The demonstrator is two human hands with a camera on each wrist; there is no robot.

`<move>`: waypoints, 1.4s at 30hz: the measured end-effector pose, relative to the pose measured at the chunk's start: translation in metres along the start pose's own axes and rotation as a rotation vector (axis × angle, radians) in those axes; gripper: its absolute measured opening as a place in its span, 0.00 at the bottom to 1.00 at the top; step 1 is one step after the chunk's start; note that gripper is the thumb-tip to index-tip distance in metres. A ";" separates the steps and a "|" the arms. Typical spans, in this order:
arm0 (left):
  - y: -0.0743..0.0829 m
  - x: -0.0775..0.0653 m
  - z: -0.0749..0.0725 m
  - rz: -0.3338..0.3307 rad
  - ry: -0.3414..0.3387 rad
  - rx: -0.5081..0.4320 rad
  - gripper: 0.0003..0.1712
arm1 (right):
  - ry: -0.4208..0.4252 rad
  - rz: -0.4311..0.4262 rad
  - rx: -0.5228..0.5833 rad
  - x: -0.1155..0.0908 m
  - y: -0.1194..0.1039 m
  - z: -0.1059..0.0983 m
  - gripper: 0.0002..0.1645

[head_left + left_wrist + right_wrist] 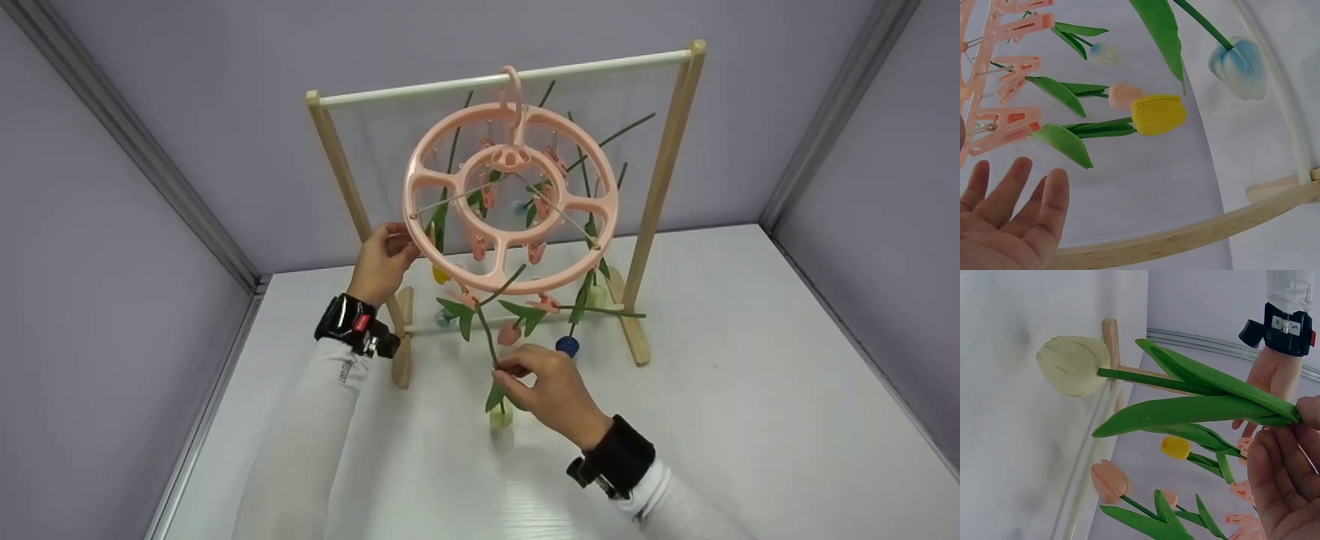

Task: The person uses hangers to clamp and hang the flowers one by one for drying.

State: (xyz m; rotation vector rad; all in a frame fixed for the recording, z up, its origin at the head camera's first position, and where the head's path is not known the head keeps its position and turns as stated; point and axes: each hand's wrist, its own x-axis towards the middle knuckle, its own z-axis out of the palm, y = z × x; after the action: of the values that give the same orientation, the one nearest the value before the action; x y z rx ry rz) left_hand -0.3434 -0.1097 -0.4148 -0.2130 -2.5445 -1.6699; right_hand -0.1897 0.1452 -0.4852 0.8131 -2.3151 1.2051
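A pink round clip hanger (416,184) hangs by its hook from a rack, with artificial tulips clipped upside down around it. My left hand (381,262) is at the hanger's left rim, fingers loosely spread below a clip (1013,126) that grips a yellow tulip (1158,115). My right hand (551,390) pinches the green stem of a white tulip (1075,365) between thumb and fingers, just above its leaves. This tulip hangs flower-down below the front rim, its stem top close to a front clip (466,298).
The rack has wooden legs (660,180) and a white top bar (600,69) on a white table (712,405). Other clipped tulips include a blue one (568,346) and a peach one (510,332). Grey walls (847,150) enclose the table.
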 end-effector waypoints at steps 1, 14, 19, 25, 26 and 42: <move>-0.001 0.002 0.000 -0.005 0.000 -0.010 0.23 | -0.002 -0.001 0.003 -0.001 -0.001 0.000 0.03; -0.007 0.005 0.001 0.025 0.020 -0.064 0.16 | 0.003 0.001 -0.001 -0.006 0.001 -0.003 0.03; 0.009 -0.005 0.000 0.069 -0.010 -0.117 0.15 | 0.001 0.008 0.016 -0.007 0.001 -0.005 0.03; 0.023 -0.017 0.004 0.081 -0.053 -0.192 0.18 | 0.006 0.007 0.034 -0.008 0.002 -0.009 0.02; 0.023 -0.018 0.005 0.083 -0.065 -0.217 0.20 | 0.011 0.000 0.032 -0.009 0.003 -0.009 0.02; 0.003 -0.027 0.021 -0.029 -0.278 -0.235 0.23 | 0.063 0.036 -0.002 -0.010 0.012 -0.022 0.03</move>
State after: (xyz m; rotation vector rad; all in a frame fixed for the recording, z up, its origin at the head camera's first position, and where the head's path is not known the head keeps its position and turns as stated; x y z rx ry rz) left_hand -0.3157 -0.0910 -0.4243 -0.4576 -2.5378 -2.0835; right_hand -0.1880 0.1726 -0.4865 0.7246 -2.2892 1.2256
